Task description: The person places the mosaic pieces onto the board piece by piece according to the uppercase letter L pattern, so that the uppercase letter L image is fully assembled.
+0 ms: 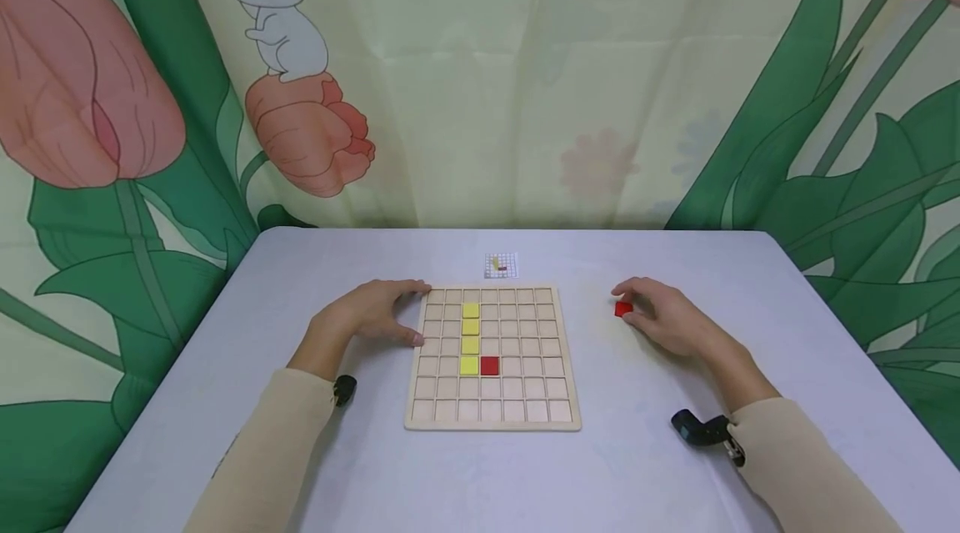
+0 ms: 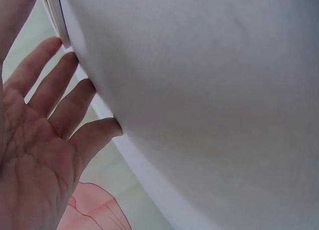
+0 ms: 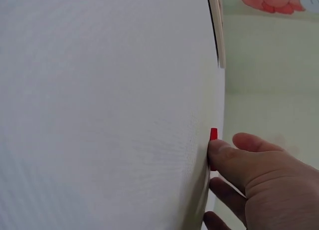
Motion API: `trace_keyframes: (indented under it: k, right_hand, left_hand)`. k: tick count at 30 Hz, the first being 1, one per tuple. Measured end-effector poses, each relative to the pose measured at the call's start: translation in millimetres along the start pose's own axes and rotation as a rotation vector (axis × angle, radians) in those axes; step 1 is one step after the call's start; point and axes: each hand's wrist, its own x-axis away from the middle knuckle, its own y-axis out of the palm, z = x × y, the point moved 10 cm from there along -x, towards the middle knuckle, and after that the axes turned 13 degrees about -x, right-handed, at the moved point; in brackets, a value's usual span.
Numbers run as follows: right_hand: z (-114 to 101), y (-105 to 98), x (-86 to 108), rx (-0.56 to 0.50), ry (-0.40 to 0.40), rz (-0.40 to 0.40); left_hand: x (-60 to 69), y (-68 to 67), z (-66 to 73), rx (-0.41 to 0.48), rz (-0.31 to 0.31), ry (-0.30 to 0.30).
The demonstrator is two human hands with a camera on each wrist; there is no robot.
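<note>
A wooden grid board (image 1: 493, 426) lies flat on the table. Several yellow square tiles (image 1: 470, 327) form a column in it, with one red square tile (image 1: 490, 365) right of the lowest. My left hand (image 1: 371, 312) rests at the board's upper left edge, thumb and fingers spread; in the left wrist view, the left hand's fingertips (image 2: 87, 85) touch down by the table. Off to the right of the board, my right hand (image 1: 667, 318) pinches a loose red tile (image 1: 623, 309) at the tabletop. In the right wrist view the thumb partly covers that red tile (image 3: 214, 133).
A small card (image 1: 500, 265) with a printed grid pattern lies just behind the board. White cloth covers the table (image 1: 637, 466). A printed curtain (image 1: 510, 99) hangs behind the table's far edge.
</note>
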Motion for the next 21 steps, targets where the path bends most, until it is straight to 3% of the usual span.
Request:
trace_keyframes:
  k: [11, 21]
  right_hand:
    - [-19, 14, -1.7, -0.038, -0.041, -0.027]
    - [-48, 19, -2.1, -0.044, -0.216, 0.016]
  left_hand:
    - [3.4, -1.6, 0.9, 0.007, 0.0, 0.007]
    - [1.9, -1.4, 1.0, 0.005, 0.004, 0.015]
